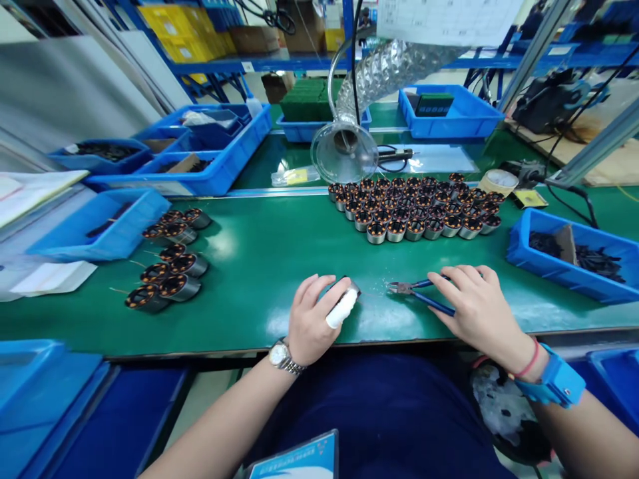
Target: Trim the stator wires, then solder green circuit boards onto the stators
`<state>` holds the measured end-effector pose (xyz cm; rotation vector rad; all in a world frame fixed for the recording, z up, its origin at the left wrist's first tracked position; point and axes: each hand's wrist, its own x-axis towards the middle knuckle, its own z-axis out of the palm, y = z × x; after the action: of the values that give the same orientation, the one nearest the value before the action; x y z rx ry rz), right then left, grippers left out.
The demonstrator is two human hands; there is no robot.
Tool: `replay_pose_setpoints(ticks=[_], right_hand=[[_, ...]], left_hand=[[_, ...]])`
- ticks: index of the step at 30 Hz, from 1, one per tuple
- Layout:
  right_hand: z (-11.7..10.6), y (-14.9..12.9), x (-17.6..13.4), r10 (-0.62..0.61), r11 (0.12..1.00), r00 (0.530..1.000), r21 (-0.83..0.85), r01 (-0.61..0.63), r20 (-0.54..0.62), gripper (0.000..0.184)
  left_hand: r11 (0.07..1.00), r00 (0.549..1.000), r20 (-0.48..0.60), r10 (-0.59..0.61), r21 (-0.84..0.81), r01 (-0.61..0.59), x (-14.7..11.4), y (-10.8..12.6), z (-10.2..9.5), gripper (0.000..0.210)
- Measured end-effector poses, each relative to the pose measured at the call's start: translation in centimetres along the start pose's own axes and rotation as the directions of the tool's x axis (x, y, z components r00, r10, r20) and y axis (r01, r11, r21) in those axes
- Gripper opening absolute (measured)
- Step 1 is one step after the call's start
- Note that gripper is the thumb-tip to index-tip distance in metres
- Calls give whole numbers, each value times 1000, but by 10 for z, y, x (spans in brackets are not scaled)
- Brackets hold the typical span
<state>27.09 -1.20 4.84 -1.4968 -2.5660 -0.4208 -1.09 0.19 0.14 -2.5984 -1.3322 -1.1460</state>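
My left hand (318,316), with a white wrap on one finger, is closed around a motor stator (353,287) near the table's front edge. Most of that stator is hidden by the fingers. In my right hand (472,306) is a pair of cutting pliers (407,288) with blue handles, its jaws pointing left toward the stator but apart from it. Small pale scraps lie around the jaws. Beyond the hands stands a large group of stators (414,229) with copper windings and silver rims. Several more stators (180,286) sit at the left, some with thin wires sticking out.
A clear funnel hood (344,152) on a foil duct hangs over the table's back. Blue bins with dark parts stand at the right (574,266) and left (100,226). A divided blue tray (224,153) is at the back left. A tape roll (499,181) lies beyond the stators.
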Motion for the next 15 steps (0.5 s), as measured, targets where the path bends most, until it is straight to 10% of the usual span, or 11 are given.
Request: replay_pose_setpoints(ticks=[5,10,15], right_hand=[[-1,8,-8,-3,1000,998,-28,4,61,39],[9,23,-15,25,1000,998,12,-26,62,42],[39,53,-27,251,968,967,26,-250,-37,47]], left_hand=[[986,988,-3,152,68,-152,4,-5,-4,41],[979,984,31,-176,-99,178,30,-10,0,38],[469,682,263,-682,-558,685,75,-56,24,57]])
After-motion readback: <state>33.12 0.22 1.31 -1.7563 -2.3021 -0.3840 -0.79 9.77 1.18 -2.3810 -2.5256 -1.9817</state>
